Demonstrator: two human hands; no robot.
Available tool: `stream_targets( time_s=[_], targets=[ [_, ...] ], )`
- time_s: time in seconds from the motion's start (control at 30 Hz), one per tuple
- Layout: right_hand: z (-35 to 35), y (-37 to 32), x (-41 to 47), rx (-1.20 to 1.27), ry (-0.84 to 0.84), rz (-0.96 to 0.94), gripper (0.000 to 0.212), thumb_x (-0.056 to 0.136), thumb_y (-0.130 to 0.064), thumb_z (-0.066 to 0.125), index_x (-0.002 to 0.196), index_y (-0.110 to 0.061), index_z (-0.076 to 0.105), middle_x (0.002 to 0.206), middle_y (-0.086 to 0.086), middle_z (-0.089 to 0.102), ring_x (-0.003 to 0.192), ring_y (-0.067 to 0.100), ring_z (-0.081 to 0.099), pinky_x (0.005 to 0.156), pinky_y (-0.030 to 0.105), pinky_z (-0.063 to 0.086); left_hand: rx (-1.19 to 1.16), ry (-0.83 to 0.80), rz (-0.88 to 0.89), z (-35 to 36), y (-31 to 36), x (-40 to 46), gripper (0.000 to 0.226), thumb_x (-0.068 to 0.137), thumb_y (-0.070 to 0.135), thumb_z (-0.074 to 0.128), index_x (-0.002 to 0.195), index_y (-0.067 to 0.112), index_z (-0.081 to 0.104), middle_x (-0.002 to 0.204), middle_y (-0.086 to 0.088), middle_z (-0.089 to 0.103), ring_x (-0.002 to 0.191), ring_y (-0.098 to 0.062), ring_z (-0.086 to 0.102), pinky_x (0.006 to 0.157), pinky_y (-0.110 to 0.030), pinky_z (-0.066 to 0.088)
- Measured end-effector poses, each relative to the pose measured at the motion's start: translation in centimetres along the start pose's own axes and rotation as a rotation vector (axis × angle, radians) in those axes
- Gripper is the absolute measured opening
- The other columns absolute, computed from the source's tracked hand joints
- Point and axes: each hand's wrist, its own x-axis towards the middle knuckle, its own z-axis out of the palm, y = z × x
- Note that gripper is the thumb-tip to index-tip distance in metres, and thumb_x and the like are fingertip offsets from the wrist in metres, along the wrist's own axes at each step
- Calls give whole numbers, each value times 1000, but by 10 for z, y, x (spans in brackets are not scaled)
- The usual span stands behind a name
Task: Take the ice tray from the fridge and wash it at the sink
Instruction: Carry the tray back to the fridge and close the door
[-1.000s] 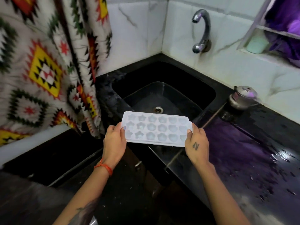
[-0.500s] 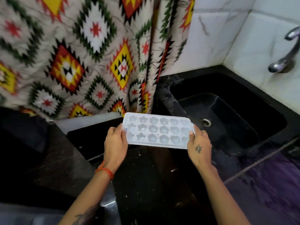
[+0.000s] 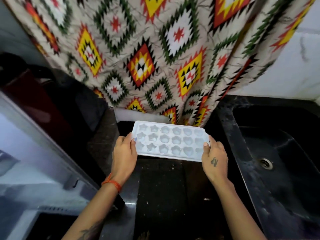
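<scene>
The left hand (image 3: 124, 154) and the right hand (image 3: 214, 161) are each clamping one short end of the white tray (image 3: 168, 141), thumbs lying on its top rim and the other fingers going out of sight beneath it. The grip is looking the same as half a second ago, but the view is swinging leftward: the sink (image 3: 277, 153), then filling the right half of the frame, is now sliding to the right edge, its tap is gone from view, and a pale fridge (image 3: 34, 161) is coming in at the lower left. The tray is sitting at the centre of the frame, held level over the dark counter (image 3: 161, 187), cavities facing up, its long axis running left to right with the right end dipping slightly lower in the frame. Behind it a patterned curtain (image 3: 155, 58) is hanging across the upper frame, blurred. The tray's right corner cavities are partly covered by the right thumb, and whether the cavities are holding anything is hard to tell.
</scene>
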Motion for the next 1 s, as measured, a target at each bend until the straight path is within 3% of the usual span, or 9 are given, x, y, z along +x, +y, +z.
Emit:
stream_targets(
  time_s=[0.17,0.33,0.53,0.67,0.83,1.0],
  targets=[
    [6,-8,2,15,-79,-122,41,100,-22,36,139,-11,43,117,15,54,105,30,53,86,33,41,23,91,-108,-17,-6,-28,31,98,14,42,123,6,58,93,-6,46,82,-13,42,72,-21,28],
    [10,-18,-3,30,-157,-211,43,100,-20,36,142,-9,40,127,16,51,115,30,50,93,33,39,62,163,-186,-28,-14,-55,31,99,16,40,122,6,58,93,-8,49,82,-13,40,67,-15,23],
    [18,-31,-20,29,-234,-306,44,100,-22,35,142,-10,39,131,15,50,118,30,48,97,34,37,86,235,-312,-43,-25,-93,33,100,20,39,126,11,56,96,-9,49,85,-14,39,74,-25,30],
    [22,-41,-34,40,-268,-361,44,101,-21,35,143,-9,38,129,15,50,117,29,48,96,33,37,75,285,-361,-55,-33,-115,34,100,19,39,128,8,55,102,-14,53,93,-24,49,76,-23,30],
    [30,-60,-57,60,-316,-446,44,100,-21,35,143,-9,38,125,16,51,114,28,50,90,31,38,66,342,-405,-77,-47,-140,36,100,19,38,132,11,53,103,-9,51,89,-11,40,76,-17,27],
    [38,-84,-91,98,-328,-493,44,100,-20,37,142,-8,39,122,15,52,110,28,52,91,32,39,88,380,-462,-104,-71,-169,34,100,17,40,130,8,54,109,-16,56,102,-26,52,81,-24,32]
  ],
)
